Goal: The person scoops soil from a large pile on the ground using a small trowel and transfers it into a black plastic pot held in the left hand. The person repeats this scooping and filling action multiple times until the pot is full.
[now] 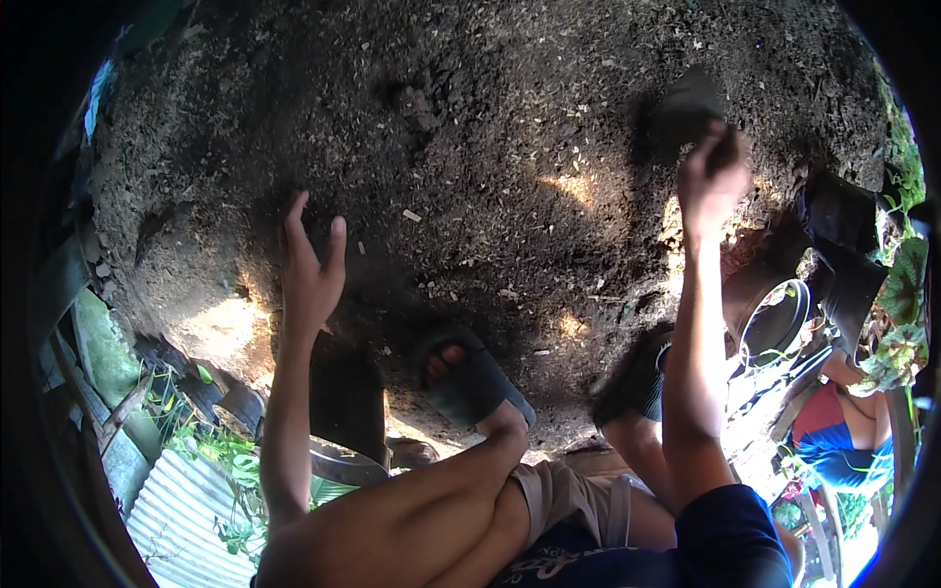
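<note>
A big mound of dark soil (490,147) mixed with pale chips fills most of the view. My left hand (312,269) hovers over its lower left slope with fingers spread and nothing in it. My right hand (711,176) reaches up to the right and grips a dark trowel (686,108), its blade dug into the soil. My legs are bent below, with feet in dark sandals (470,382) at the mound's foot.
Black plastic pots (843,245) stand at the right beside an open round pot (779,318). Another person in red and blue clothing (833,431) is at the lower right. Corrugated sheet (181,510) and green plants (221,451) lie at the lower left.
</note>
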Motion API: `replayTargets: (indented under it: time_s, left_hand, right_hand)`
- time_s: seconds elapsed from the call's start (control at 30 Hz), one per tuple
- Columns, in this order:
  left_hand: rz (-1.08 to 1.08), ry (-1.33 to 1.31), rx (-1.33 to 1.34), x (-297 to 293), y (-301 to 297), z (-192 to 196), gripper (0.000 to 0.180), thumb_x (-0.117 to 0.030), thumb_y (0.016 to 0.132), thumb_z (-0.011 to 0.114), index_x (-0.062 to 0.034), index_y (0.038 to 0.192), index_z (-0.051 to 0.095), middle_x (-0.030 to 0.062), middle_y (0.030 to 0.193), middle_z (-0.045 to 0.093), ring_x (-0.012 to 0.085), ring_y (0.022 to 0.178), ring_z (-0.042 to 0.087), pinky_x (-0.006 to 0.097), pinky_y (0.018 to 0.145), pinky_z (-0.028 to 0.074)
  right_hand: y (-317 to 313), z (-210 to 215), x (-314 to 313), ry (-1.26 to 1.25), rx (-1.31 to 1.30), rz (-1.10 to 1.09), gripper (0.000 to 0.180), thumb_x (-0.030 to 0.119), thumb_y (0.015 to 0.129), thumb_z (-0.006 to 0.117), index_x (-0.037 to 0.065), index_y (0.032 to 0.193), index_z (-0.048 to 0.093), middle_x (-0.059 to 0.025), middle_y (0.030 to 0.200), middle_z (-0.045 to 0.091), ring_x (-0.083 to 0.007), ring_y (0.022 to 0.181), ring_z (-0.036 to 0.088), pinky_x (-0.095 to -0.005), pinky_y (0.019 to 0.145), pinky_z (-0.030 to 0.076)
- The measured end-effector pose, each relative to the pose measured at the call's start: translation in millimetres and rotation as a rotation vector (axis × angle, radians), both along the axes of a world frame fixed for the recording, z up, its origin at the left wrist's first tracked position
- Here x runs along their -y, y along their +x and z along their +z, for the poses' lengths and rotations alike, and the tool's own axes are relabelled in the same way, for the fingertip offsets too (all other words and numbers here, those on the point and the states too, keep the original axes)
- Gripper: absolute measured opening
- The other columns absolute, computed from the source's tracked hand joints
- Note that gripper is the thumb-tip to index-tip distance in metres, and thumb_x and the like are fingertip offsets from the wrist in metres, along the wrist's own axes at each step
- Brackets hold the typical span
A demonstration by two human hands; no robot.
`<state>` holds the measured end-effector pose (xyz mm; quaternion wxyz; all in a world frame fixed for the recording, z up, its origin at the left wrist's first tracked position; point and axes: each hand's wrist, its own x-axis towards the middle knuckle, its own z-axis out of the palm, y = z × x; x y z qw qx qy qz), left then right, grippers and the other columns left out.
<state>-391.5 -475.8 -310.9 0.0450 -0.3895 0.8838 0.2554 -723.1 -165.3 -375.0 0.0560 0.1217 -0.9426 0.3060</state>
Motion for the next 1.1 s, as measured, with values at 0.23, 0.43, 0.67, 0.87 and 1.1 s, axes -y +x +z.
replayTargets:
  time_s: [0.23,0.43,0.67,0.87,1.1]
  left_hand:
    - [-0.316,-0.299,-0.200,20,-33,-28,0.061,-0.035,0.104,0.059,0.0018,0.148,0.038,0.0308,0.155,0.033,0.0494,0.146,0.031,0.060,0.116,0.034]
    - [-0.352,-0.227,-0.236,7,-42,-20,0.063,-0.034,0.102,0.062,0.0024,0.148,0.038,0.0319,0.153,0.035,0.0505,0.145,0.033,0.060,0.116,0.035]
    - [-0.343,-0.132,-0.120,11,-10,22,0.062,-0.029,0.101,0.065,-0.0008,0.149,0.038,0.0272,0.150,0.044,0.0457,0.142,0.041,0.051,0.117,0.037]
    - [-0.320,-0.038,0.048,17,34,66,0.060,-0.032,0.101,0.064,-0.0055,0.149,0.040,0.0243,0.150,0.047,0.0427,0.140,0.047,0.049,0.114,0.042]
    - [-0.250,-0.039,0.028,13,41,70,0.056,-0.035,0.100,0.065,-0.0018,0.141,0.047,0.0269,0.135,0.058,0.0453,0.125,0.057,0.050,0.106,0.048]
  right_hand:
    - [15,6,1,-0.269,0.021,-0.090,0.031,0.027,0.109,0.048,-0.001,0.106,0.062,-0.0204,0.100,0.074,-0.0291,0.087,0.074,-0.0403,0.080,0.059]
    - [16,13,28,-0.091,0.163,0.109,0.029,0.029,0.109,0.052,0.002,0.107,0.061,-0.0207,0.091,0.074,-0.0326,0.080,0.074,-0.0421,0.075,0.058]
    - [26,16,75,0.131,0.110,0.352,0.019,0.028,0.107,0.054,0.010,0.111,0.060,-0.0167,0.069,0.071,-0.0350,0.061,0.073,-0.0475,0.053,0.057]
    - [57,34,65,0.214,-0.056,0.631,0.011,0.021,0.106,0.056,0.013,0.108,0.063,-0.0091,0.065,0.067,-0.0179,0.041,0.057,-0.0375,0.035,0.046]
    - [69,56,78,0.794,-0.096,0.893,0.012,0.014,0.104,0.057,0.016,0.106,0.068,-0.0147,0.102,0.066,-0.0247,0.083,0.067,-0.0307,0.050,0.063]
